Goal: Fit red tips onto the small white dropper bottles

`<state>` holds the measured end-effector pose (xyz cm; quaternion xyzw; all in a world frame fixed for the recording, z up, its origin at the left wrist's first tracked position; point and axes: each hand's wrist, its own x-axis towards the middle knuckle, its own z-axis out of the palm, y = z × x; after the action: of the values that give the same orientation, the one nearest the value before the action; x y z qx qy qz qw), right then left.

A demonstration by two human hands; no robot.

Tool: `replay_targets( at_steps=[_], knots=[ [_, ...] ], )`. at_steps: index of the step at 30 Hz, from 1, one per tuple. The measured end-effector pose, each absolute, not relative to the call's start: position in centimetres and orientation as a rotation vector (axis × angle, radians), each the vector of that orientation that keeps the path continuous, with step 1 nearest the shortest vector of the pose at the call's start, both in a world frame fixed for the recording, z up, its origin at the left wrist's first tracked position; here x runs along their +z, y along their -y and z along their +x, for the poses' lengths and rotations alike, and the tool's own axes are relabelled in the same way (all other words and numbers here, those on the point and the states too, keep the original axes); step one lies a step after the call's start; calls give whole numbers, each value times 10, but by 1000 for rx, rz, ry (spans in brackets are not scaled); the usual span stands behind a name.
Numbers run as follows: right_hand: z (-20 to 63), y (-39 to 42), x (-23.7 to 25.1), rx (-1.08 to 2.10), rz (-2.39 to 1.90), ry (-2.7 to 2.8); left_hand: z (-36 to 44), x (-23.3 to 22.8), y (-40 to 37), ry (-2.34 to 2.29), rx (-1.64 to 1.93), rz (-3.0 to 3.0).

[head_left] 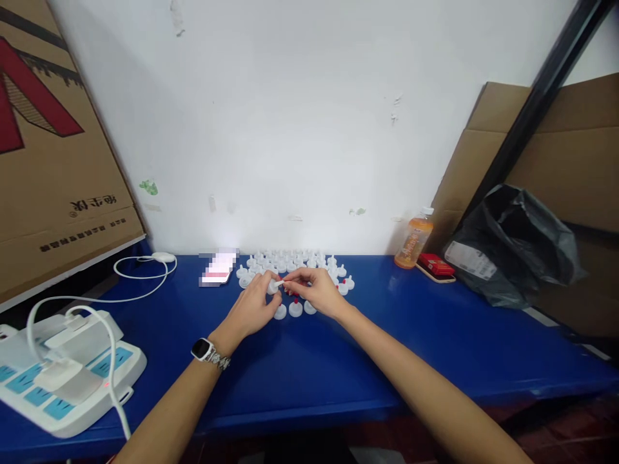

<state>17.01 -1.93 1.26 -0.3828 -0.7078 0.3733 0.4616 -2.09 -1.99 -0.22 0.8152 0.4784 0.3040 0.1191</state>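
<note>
A white power strip [77, 420] lies at the left of the blue table [309, 367]. The left hand [255, 301] grips a white nozzled cap [273, 287] beside the clustered similar caps [295, 310]; the right hand [316, 291] pinches narrowly at its tip, holding what cannot be told. Farther right stands an orange bottle [414, 242].

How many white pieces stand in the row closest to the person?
3 visible: left piece, middle piece with a red tip, right piece near the right hand. Hands may hide more.
</note>
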Motion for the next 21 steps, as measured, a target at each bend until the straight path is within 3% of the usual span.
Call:
replay_targets(
  at_steps=[12, 21],
  knots=[
    [159, 26, 3, 1038, -775, 1504, -19, -2, 22, -1232, 962, 2373],
    [135, 32, -3, 740, -803, 1357, -8, 0, 25, -1171, 1105, 2180]
  ],
)
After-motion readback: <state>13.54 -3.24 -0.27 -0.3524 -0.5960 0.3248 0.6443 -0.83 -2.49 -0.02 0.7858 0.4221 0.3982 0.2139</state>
